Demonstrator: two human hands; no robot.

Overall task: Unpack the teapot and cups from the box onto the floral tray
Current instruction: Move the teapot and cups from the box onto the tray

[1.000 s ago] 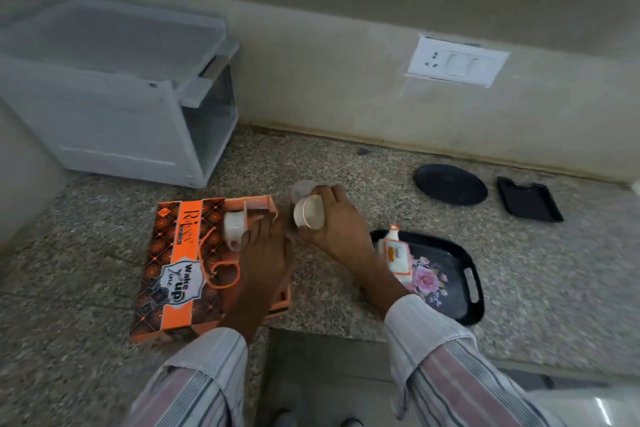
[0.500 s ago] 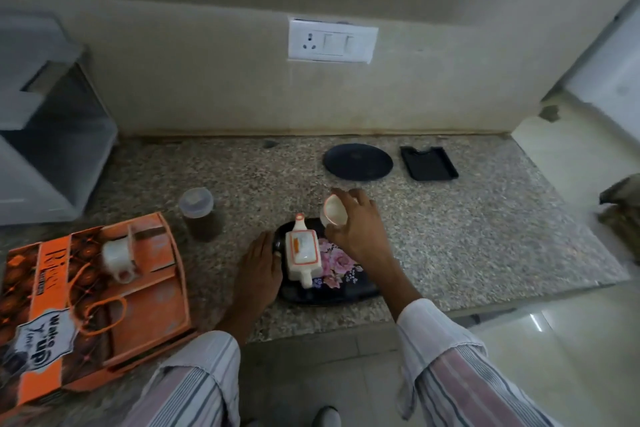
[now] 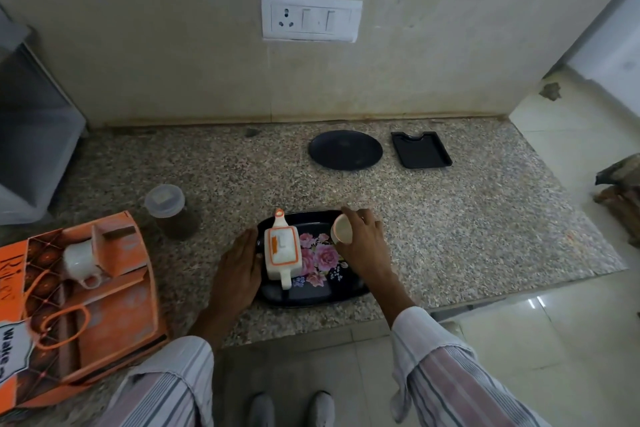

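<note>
1. Already the teapot [image 3: 282, 253] stands on the floral tray [image 3: 311, 298], which lies at the front edge of the worktop [image 3: 467, 218], so that part looks done.
2. One cup [image 3: 341, 232] is on its way: the right hand [image 3: 362, 244] grips it with fingers curled round its body, tilted so the mouth faces the camera, over the tray's far right corner. Whether it touches the tray I cannot tell.
3. The left hand [image 3: 239, 270] lies flat against the tray's left rim, fingers straight and close together, apparently steadying it.
4. Another cup [image 3: 80, 262] lies on its side in the box [image 3: 104, 329], at the worktop's left end, so by my judgement at least one more trip remains.
5. Teapot and cups look like glazed white ceramic with orange trim; the teapot is boxy and rectangular. The tray is glossy black with pink roses, likely slippery. The worktop is speckled granite, and the box is printed orange card with dividers.
</note>
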